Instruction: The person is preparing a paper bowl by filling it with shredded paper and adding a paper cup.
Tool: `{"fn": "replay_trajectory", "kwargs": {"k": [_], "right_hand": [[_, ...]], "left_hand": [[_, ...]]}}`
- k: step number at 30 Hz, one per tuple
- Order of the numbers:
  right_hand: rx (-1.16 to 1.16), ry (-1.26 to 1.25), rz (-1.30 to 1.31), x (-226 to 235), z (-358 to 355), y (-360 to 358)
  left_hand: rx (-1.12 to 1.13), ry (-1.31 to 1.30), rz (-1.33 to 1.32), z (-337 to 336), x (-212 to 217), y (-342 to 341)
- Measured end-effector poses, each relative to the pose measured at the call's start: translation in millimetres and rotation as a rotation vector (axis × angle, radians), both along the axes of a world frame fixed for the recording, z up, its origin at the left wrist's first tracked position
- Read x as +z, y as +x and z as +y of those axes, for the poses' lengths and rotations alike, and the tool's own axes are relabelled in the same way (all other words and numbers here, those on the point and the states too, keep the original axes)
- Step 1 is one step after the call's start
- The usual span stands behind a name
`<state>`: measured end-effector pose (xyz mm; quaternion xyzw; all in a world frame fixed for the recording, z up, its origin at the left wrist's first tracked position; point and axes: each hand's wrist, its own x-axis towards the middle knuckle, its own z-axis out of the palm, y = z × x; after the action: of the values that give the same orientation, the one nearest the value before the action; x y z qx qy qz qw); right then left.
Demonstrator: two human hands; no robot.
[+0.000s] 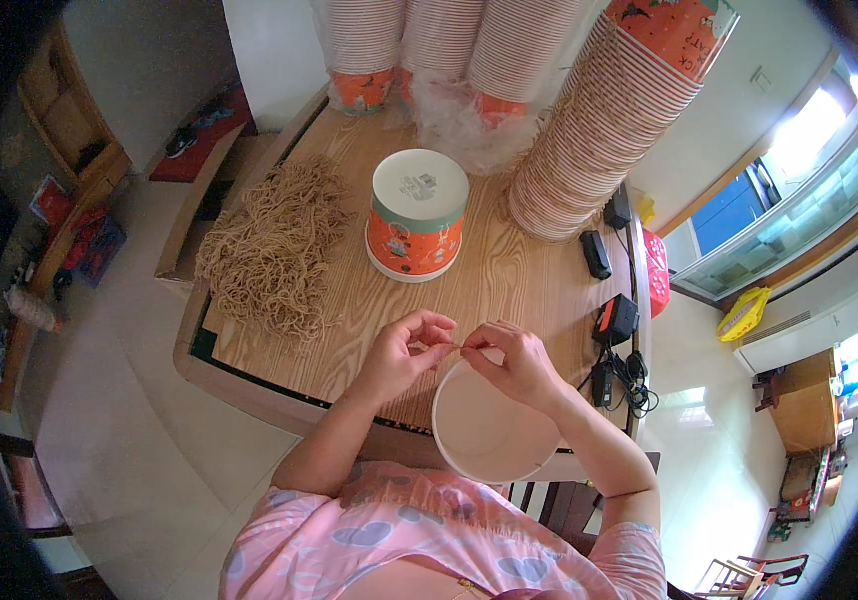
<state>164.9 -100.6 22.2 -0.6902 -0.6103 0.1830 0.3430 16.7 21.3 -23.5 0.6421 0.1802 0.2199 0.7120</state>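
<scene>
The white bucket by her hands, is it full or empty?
Empty. The white bucket faces up and only its bare inside shows.

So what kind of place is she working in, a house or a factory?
Probably a home used as a small workshop. Tall stacks of paper cups crowd a wooden table beside a pile of string, while the tiled floor and window look like a house.

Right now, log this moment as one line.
left hand: pinching string | right hand: pinching string over white bucket | string pile left
</scene>
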Motion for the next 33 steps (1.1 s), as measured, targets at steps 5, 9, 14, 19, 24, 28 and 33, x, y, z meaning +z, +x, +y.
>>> {"fn": "replay_trajectory", "kwargs": {"k": [5,9,14,19,24,28,33], "right_hand": [[-0.022,-0.024,0.026,5.2,0.3,-2.7],[-0.044,-0.062,0.046,7.1,0.8,-3.9],[-0.031,-0.043,0.042,3.6,0.0,-1.3],[-0.071,-0.003,0.214,2.3,0.7,-3.5],[-0.030,-0.024,0.111,1.6,0.4,-0.8],[-0.031,-0.020,0.107,0.5,-0.3,0.5],[-0.037,-0.073,0.136,2.2,-0.4,-0.1]], "left_hand": [[-0.003,0.004,0.014,-1.8,3.0,1.7],[-0.004,0.052,-0.009,-2.2,2.0,2.6],[-0.008,-0.026,-0.014,-1.7,0.4,2.5],[-0.016,-0.048,-0.027,-1.5,1.9,3.5],[0.001,0.008,-0.001,-3.2,-0.2,4.2],[0.000,-0.052,0.008,-3.6,1.5,5.1],[0.147,0.062,0.002,-5.1,-1.7,7.1]]}}
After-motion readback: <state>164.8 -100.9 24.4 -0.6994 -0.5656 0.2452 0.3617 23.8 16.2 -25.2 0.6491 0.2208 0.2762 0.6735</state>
